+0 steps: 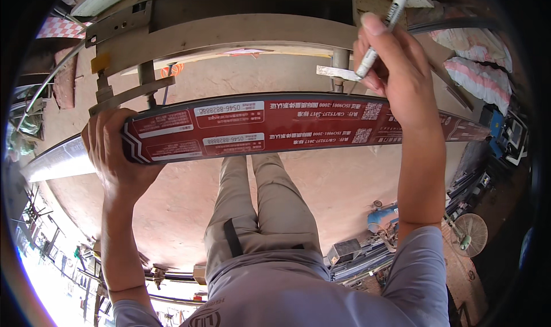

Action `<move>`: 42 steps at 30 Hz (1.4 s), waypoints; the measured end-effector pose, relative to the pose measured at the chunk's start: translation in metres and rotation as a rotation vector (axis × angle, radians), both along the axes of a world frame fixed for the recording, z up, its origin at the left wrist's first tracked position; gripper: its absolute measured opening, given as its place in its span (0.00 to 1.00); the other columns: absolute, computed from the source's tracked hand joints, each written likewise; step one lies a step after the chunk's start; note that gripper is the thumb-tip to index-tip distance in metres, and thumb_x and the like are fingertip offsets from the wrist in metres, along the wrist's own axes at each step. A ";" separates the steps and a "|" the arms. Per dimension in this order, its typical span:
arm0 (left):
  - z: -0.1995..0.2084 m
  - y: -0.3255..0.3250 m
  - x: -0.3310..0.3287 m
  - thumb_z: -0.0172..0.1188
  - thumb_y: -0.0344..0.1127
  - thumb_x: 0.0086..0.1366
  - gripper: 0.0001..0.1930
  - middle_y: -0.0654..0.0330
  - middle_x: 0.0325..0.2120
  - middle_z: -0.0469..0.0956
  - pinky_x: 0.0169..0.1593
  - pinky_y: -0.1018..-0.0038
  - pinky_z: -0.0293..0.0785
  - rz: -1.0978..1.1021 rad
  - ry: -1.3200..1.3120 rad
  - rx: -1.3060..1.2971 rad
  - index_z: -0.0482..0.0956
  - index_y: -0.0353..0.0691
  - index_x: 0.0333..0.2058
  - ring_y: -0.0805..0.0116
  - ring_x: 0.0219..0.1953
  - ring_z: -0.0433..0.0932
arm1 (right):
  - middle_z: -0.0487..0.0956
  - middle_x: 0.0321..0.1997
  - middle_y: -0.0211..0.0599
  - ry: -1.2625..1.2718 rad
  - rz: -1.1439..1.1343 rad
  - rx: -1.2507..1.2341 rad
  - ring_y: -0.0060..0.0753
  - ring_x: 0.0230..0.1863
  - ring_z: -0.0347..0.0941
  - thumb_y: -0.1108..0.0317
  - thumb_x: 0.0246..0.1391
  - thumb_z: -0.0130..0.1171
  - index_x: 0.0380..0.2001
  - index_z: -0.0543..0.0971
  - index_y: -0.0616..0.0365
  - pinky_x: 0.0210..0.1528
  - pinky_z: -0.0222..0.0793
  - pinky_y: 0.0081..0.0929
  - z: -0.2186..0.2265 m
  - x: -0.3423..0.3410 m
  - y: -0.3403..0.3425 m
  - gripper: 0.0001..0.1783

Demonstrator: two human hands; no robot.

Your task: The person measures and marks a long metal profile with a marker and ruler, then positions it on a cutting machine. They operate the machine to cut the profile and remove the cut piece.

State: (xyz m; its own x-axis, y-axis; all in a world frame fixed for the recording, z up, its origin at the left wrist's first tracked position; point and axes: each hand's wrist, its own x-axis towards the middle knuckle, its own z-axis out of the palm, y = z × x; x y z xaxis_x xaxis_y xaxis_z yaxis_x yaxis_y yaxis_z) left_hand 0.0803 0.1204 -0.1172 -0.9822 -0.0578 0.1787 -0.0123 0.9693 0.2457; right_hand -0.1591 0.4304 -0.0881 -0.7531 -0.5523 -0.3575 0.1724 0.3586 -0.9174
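Observation:
A long, narrow profile bar (275,129) runs across the view in front of me, covered in dark red film with white printing and square codes. At its left part, my left hand (117,149) is wrapped round it, where the red film ends and a pale, shiny stretch goes on to the left. My right hand (402,69) is raised above the right half of the bar, fingers closed on a white marker pen (394,14). The pen's lower end is beside a flat whitish metal strip (334,73) on the machine frame.
A metal machine frame (229,35) with a long beam stands beyond the bar. White and pink sacks (479,77) lie at the far right. A round fan (469,235), a blue machine (383,218) and stacked dark profiles (361,261) are at the lower right.

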 end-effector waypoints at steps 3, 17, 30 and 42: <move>0.000 0.000 -0.001 0.86 0.49 0.34 0.43 0.59 0.43 0.75 0.55 0.57 0.66 0.001 -0.008 0.005 0.73 0.45 0.50 0.55 0.46 0.74 | 0.68 0.19 0.26 -0.017 0.033 -0.041 0.14 0.18 0.59 0.49 0.71 0.53 0.27 0.71 0.55 0.20 0.51 0.18 -0.004 0.003 -0.006 0.23; -0.001 0.000 -0.002 0.85 0.53 0.35 0.43 0.60 0.40 0.75 0.55 0.57 0.66 -0.021 0.008 -0.023 0.73 0.46 0.50 0.58 0.44 0.74 | 0.70 0.21 0.23 0.030 0.117 0.029 0.12 0.19 0.61 0.52 0.72 0.54 0.33 0.75 0.55 0.20 0.54 0.16 -0.013 0.009 -0.007 0.19; -0.001 -0.001 0.000 0.86 0.52 0.33 0.45 0.61 0.41 0.76 0.56 0.58 0.65 -0.004 -0.032 0.001 0.73 0.45 0.51 0.58 0.45 0.74 | 0.69 0.21 0.23 -0.119 0.139 -0.025 0.14 0.18 0.62 0.55 0.73 0.53 0.35 0.73 0.57 0.19 0.58 0.18 0.001 0.008 -0.012 0.17; -0.001 -0.002 0.001 0.86 0.53 0.33 0.46 0.61 0.42 0.76 0.56 0.58 0.64 0.006 -0.032 0.002 0.73 0.45 0.52 0.57 0.46 0.74 | 0.66 0.19 0.20 0.092 0.208 -0.090 0.12 0.15 0.59 0.58 0.73 0.54 0.35 0.74 0.58 0.15 0.55 0.19 -0.017 0.006 -0.005 0.15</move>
State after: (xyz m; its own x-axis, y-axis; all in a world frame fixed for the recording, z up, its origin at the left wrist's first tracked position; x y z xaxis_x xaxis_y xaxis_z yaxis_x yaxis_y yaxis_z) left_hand 0.0809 0.1187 -0.1180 -0.9871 -0.0636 0.1473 -0.0256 0.9687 0.2468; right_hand -0.1531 0.4258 -0.1049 -0.6468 -0.7257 -0.2346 0.0175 0.2934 -0.9558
